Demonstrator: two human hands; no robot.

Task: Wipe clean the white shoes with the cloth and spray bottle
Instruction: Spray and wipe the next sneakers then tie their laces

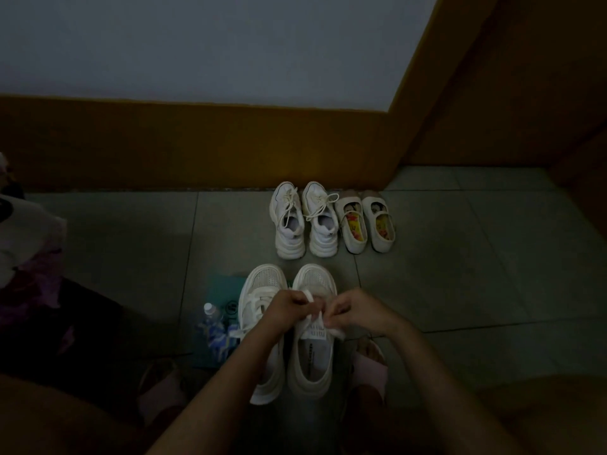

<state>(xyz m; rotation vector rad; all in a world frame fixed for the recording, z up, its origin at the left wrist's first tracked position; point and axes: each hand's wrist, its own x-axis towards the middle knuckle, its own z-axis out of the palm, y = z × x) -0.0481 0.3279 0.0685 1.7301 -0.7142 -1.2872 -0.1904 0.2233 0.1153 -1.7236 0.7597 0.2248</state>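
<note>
Dim light, view down at the grey tiled floor (460,257).

- Pair of white chunky sneakers with perforated toes (262,284) stands side by side straight in front of me, toes pointing away.
- My left hand (285,310) and right hand (348,311) are both over the tongue of the sneaker on my right. The fingers of each hand are curled and pinching its flat white lace (336,330). One loop of the lace sticks up at the left hand's knuckles, and one end hangs below the right hand.
- My left forearm crosses the sneaker on my left.
- Clear plastic bottle with a blue patterned label and pale cap (213,325) is just left of the pair, on a teal flat sheet (223,287). I cannot tell whether the sheet is cloth or a bag. Neither hand touches them.
- Farther off, by the orange-brown skirting (197,149): second pair of white lace-up sneakers (303,224), and beside it on the right a pair of cream strap flats with bright printed insoles (366,224).
- Pink slippers (369,366) are on my feet, either side of the near pair.
</note>
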